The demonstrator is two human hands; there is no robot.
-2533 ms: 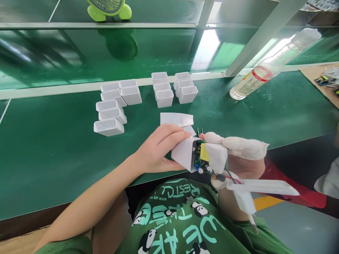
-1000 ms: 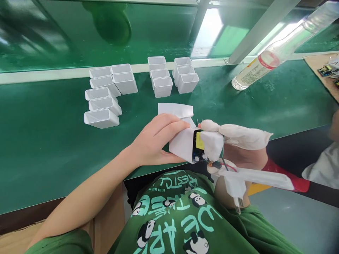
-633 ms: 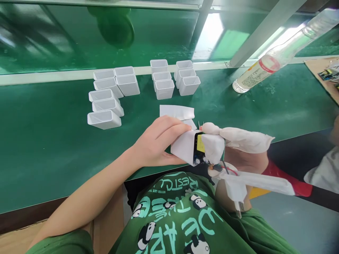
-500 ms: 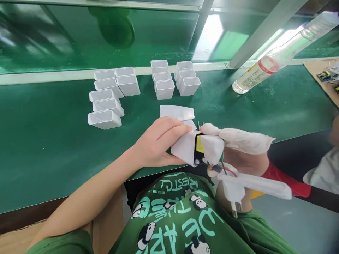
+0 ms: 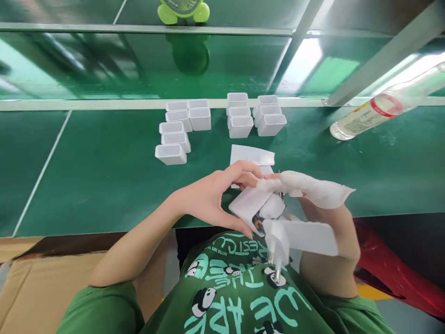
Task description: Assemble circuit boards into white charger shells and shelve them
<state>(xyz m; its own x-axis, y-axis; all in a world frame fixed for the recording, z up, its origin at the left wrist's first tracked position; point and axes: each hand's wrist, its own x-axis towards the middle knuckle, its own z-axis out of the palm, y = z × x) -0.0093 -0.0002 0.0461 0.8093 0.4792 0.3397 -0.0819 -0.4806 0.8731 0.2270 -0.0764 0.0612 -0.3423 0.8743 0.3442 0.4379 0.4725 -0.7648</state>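
Note:
Over the table's front edge, my left hand (image 5: 210,192) grips a white sleeve (image 5: 248,204), thumb below and fingers curled above. A circuit board (image 5: 257,220) shows partly inside its open right end. My right hand (image 5: 299,188), its fingers in white coverings, closes on the board end from the right; its fingertips are partly hidden. A white two-pin plug (image 5: 279,243) hangs below that hand, pins downward. Beside the plug a flat white strip (image 5: 313,237) sticks out to the right. Behind my hands, white sheets (image 5: 252,155) lie on the green table (image 5: 114,176).
Several white open-topped boxes (image 5: 170,154) stand in groups toward the back. A clear bottle (image 5: 365,116) is at the back right. Metal posts and a rail (image 5: 132,105) run along the back. A green fan (image 5: 184,11) is on the shelf; a cardboard box (image 5: 52,287) is lower left.
The camera view has shifted, so the boxes and bottle appear farther right. My left fingers have lifted and spread wider around the sleeve. The plug and strip have swung closer to the sleeve.

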